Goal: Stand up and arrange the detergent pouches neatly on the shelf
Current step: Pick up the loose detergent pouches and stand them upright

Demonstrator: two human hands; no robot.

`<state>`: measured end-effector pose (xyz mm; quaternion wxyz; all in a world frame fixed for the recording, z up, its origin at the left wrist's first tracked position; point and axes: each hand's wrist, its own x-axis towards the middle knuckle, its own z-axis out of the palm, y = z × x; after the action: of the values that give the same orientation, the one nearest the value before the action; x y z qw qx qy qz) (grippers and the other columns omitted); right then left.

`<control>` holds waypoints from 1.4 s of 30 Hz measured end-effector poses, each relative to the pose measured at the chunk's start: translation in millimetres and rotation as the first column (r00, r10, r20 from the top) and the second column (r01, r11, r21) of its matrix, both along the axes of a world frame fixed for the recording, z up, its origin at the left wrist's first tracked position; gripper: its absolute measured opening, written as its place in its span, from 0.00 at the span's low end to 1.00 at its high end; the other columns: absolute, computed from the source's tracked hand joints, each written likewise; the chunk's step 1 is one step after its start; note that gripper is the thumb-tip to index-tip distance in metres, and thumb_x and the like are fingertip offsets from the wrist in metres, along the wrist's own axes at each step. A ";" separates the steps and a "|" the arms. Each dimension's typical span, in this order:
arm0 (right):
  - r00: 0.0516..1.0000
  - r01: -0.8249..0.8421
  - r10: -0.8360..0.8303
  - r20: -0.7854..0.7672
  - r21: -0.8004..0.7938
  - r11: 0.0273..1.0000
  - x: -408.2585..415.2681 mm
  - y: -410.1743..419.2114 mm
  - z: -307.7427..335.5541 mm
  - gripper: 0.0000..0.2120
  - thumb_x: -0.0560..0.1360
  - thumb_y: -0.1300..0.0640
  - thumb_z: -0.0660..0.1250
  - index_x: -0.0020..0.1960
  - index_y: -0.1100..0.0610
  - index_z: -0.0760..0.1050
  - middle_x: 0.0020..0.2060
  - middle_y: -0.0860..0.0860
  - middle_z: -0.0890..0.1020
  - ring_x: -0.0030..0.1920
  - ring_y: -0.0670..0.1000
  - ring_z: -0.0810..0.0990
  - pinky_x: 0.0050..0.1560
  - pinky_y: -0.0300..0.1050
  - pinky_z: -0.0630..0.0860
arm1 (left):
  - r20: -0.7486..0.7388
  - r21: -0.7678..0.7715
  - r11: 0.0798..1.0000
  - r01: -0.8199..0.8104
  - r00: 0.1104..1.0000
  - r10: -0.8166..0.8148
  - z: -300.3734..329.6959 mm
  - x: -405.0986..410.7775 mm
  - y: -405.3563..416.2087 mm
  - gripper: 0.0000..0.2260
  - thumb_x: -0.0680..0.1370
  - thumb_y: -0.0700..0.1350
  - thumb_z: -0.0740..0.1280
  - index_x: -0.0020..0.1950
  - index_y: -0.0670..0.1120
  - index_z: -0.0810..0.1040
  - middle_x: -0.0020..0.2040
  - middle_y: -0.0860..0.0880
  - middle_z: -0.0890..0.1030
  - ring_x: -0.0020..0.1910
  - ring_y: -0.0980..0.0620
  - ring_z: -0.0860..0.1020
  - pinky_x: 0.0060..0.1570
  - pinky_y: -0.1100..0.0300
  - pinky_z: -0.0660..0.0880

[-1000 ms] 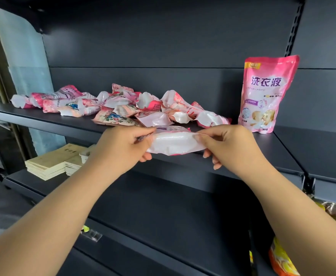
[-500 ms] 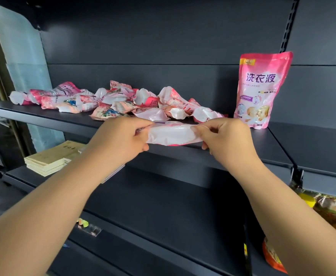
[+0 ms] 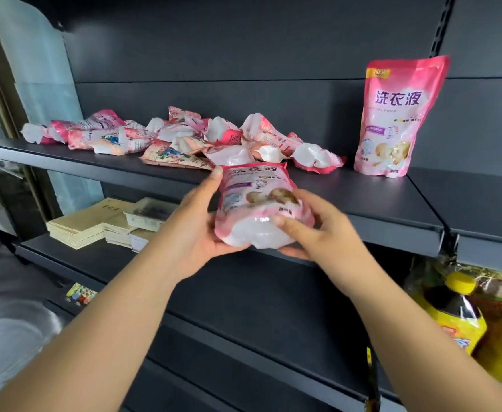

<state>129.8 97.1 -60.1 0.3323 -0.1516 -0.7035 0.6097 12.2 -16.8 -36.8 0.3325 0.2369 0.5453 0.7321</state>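
A: What carries the goods here?

B: A dark metal shelf [image 3: 362, 191] with a dark panelled back wall. A lower shelf [image 3: 243, 298] of the same make runs below it, and another bay joins at the right edge.

A: Where is the pouch being handled?

B: A pink detergent pouch [image 3: 258, 203] is held in the air just in front of the shelf's front edge, near its middle, printed face up and its white bottom toward the person. The left hand [image 3: 196, 230] grips its left side, with fingers curled under and the thumb up along the edge. The right hand [image 3: 312, 230] grips the right side, thumb pressed on the bottom and fingers wrapped beneath.

A: And the others?

B: One standing pouch [image 3: 401, 117] is upright at the shelf's right end, leaning against the back wall. A heap of fallen pouches [image 3: 184, 138] lies from the left end to the middle, overlapping one another.

A: Anything on the lower shelf?

B: At its left end, stacks of tan booklets [image 3: 86, 224] with a clear plastic tray [image 3: 145, 212] resting on them. At the lower right, in the next bay, a bottle with a yellow cap [image 3: 457, 295] stands among yellow packaging. A pale translucent panel [image 3: 35, 93] stands at the far left beside the shelving.
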 end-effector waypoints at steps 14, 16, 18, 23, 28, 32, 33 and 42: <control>0.988 -0.146 0.152 -0.021 -0.430 0.891 28.0 -7.7 -26.0 0.17 0.72 0.51 0.67 0.56 0.61 0.77 0.47 0.55 0.85 0.45 0.53 0.84 0.47 0.52 0.81 | -0.089 0.020 0.976 0.219 0.972 -0.217 -39.1 18.3 4.0 0.20 0.66 0.44 0.68 0.57 0.47 0.76 0.46 0.50 0.85 0.45 0.54 0.83 0.39 0.61 0.80; 0.990 -0.139 0.137 -0.034 -0.428 0.893 30.4 -6.6 -28.8 0.12 0.73 0.57 0.67 0.54 0.61 0.77 0.44 0.56 0.85 0.41 0.53 0.84 0.43 0.49 0.81 | -0.209 0.018 0.974 0.227 0.953 -0.218 -38.0 24.9 3.5 0.18 0.65 0.43 0.68 0.54 0.49 0.75 0.42 0.54 0.85 0.42 0.57 0.83 0.37 0.65 0.79; 0.978 -0.202 0.165 -0.125 -0.404 0.892 36.7 -3.8 -25.2 0.13 0.69 0.60 0.67 0.53 0.60 0.77 0.44 0.55 0.84 0.41 0.52 0.84 0.40 0.47 0.81 | -0.316 0.033 0.966 0.255 0.920 -0.232 -31.0 28.8 5.5 0.18 0.65 0.43 0.69 0.54 0.50 0.74 0.43 0.55 0.84 0.44 0.58 0.82 0.37 0.67 0.78; 0.931 -0.273 0.205 -0.304 -0.201 0.941 52.6 15.4 3.5 0.20 0.65 0.60 0.69 0.56 0.57 0.75 0.49 0.54 0.83 0.48 0.54 0.83 0.43 0.48 0.81 | -0.538 0.107 0.939 0.327 0.813 -0.222 -1.6 26.3 28.8 0.21 0.63 0.49 0.76 0.52 0.58 0.74 0.46 0.56 0.84 0.48 0.58 0.81 0.45 0.64 0.77; 0.959 -0.113 0.092 -0.269 -0.061 0.992 62.3 47.9 35.0 0.23 0.69 0.60 0.68 0.63 0.51 0.72 0.53 0.52 0.83 0.52 0.52 0.82 0.49 0.46 0.79 | -0.669 0.190 0.929 0.317 0.734 -0.113 30.6 26.5 80.2 0.24 0.63 0.50 0.78 0.54 0.62 0.71 0.51 0.59 0.82 0.52 0.61 0.79 0.49 0.63 0.77; 0.959 -0.010 -0.015 -0.284 -0.086 0.996 69.0 77.2 46.2 0.20 0.69 0.63 0.69 0.59 0.52 0.74 0.45 0.53 0.83 0.42 0.50 0.83 0.40 0.42 0.79 | -0.705 0.199 0.901 0.386 0.695 -0.143 35.1 32.2 127.8 0.20 0.67 0.48 0.74 0.54 0.60 0.72 0.49 0.58 0.82 0.50 0.61 0.80 0.46 0.66 0.77; 0.958 0.020 -0.049 -0.284 -0.103 0.994 69.8 86.1 49.2 0.19 0.68 0.62 0.67 0.58 0.53 0.74 0.43 0.52 0.83 0.38 0.50 0.82 0.36 0.40 0.77 | -0.710 0.192 0.891 0.411 0.685 -0.163 36.3 30.7 141.0 0.20 0.67 0.46 0.75 0.54 0.60 0.71 0.48 0.59 0.82 0.50 0.61 0.80 0.44 0.66 0.77; 0.946 0.274 -0.277 -0.167 -0.039 0.961 50.8 185.3 80.3 0.11 0.78 0.67 0.59 0.53 0.56 0.74 0.40 0.49 0.84 0.39 0.51 0.81 0.38 0.44 0.76 | -0.814 0.070 0.887 0.456 0.540 -0.213 65.8 8.7 253.7 0.24 0.74 0.41 0.68 0.62 0.59 0.59 0.50 0.66 0.72 0.48 0.73 0.74 0.43 0.79 0.71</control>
<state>180.6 282.4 20.2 0.4720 -0.1982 -0.6398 0.5732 20.8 236.9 28.9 0.1572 0.6779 0.4715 0.5417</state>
